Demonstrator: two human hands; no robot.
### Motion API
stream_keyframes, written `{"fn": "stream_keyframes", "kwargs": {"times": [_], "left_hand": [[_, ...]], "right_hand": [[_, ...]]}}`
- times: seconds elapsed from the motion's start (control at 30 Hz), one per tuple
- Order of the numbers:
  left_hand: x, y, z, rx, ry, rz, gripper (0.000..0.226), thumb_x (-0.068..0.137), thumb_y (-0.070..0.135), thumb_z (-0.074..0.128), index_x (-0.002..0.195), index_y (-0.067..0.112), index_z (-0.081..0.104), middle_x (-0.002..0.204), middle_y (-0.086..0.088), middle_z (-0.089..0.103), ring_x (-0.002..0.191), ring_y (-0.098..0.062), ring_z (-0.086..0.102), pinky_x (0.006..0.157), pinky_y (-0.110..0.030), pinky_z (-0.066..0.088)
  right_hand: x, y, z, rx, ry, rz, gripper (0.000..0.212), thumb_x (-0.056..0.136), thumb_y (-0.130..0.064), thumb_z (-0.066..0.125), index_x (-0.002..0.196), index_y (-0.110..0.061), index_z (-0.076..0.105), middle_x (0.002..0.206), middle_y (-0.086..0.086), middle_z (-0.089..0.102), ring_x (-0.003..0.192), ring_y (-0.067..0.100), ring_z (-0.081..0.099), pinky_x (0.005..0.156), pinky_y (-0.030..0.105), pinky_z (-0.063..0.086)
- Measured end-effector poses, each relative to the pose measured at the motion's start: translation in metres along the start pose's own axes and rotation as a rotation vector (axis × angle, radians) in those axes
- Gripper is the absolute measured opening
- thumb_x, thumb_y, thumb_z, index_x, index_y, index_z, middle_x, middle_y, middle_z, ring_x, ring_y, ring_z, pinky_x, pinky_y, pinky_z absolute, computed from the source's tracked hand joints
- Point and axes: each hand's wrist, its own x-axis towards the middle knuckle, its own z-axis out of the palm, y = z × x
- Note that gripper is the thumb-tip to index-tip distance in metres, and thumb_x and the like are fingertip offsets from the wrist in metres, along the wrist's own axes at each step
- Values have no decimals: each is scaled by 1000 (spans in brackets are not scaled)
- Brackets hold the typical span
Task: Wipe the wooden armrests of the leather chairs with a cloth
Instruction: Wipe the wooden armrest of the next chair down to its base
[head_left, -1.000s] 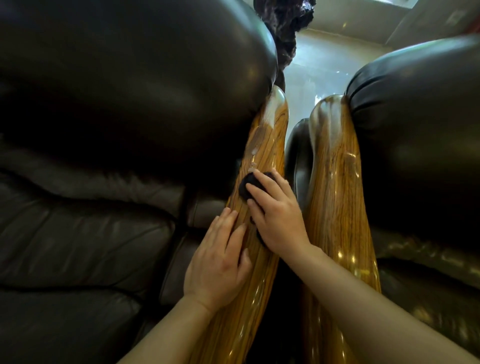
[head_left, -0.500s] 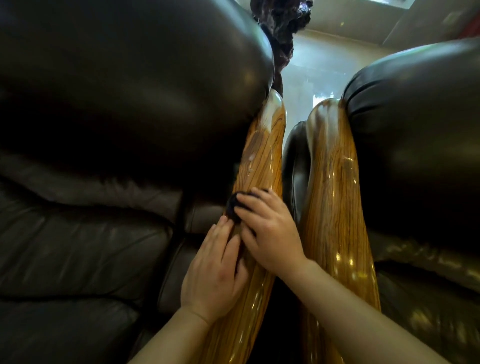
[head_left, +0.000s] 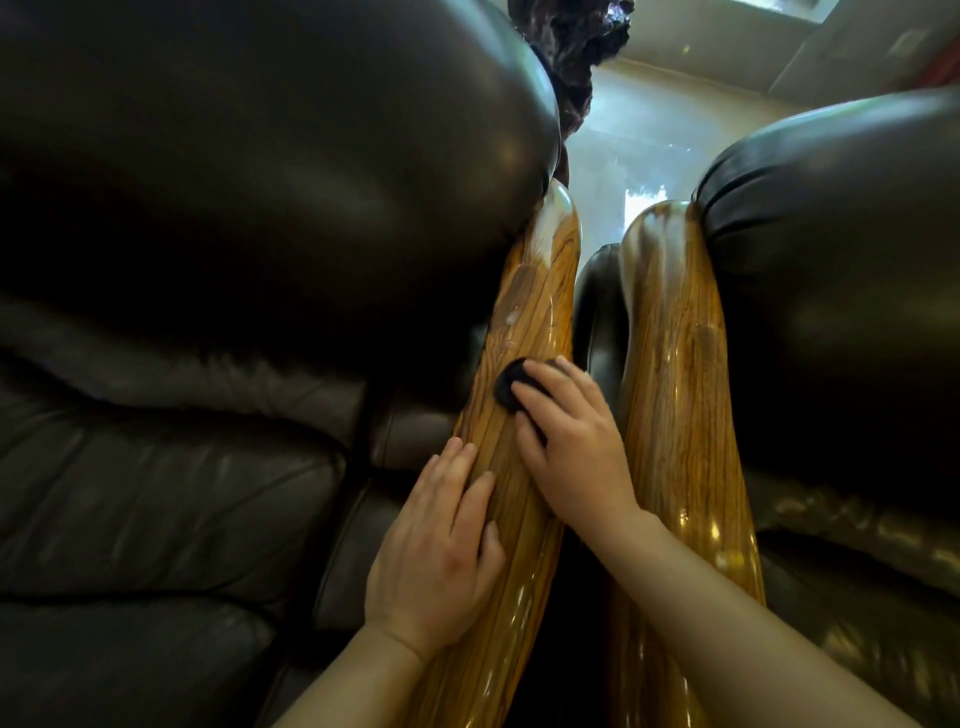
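Note:
Two glossy wooden armrests run side by side up the middle of the view. On the left armrest my right hand presses a small dark cloth against the wood; most of the cloth is hidden under my fingers. My left hand lies flat on the same armrest lower down, fingers apart, holding nothing. A pale smear shows on the wood just above the cloth. The right armrest is untouched by either hand.
Dark leather chair cushions fill the left side, and a second dark leather chair stands at the right. A narrow dark gap separates the two armrests. A dark carved object and pale shiny floor lie beyond.
My right hand slid the cloth down the left armrest half a second ago and has now pushed it back up. My left hand stayed flat on the armrest.

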Motion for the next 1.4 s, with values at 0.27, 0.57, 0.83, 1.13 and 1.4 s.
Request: {"fn": "stream_keyframes", "kwargs": {"times": [0.27,0.57,0.83,1.13,1.4], "left_hand": [[1,0,0,6,-7,7,46,93,26,46,133,5,57,150,-16,45,146,-23,32,116,-43,34],[1,-1,0,-14,-19,2,46,93,25,47,134,6,55,151,-15,44,146,-24,33,116,-43,34],[1,0,1,-31,-11,-4,44,94,26,48,133,7,57,151,-14,45,147,-23,32,117,-43,33],[1,-1,2,-5,-16,4,46,93,25,48,134,6,56,151,-15,44,147,-23,31,119,-41,30],[2,0,1,5,-21,0,45,93,26,47,132,6,57,149,-15,46,145,-24,34,116,-44,35]], "right_hand": [[-12,-15,1,-142,-90,-151,37,99,-28,51,132,-19,64,146,1,56,146,28,37,120,52,27],[22,-22,12,-171,-40,-86,31,95,-26,55,122,-17,70,136,4,63,136,30,48,115,52,34],[37,-16,-54,565,129,198,18,98,-12,55,110,-20,67,108,0,64,98,6,62,85,20,52],[3,-21,-28,301,59,191,42,102,-39,46,143,-30,52,152,-10,44,144,9,36,118,34,34],[28,10,0,88,9,104,37,98,-25,60,135,-18,62,149,4,52,145,26,38,116,49,37]]}}
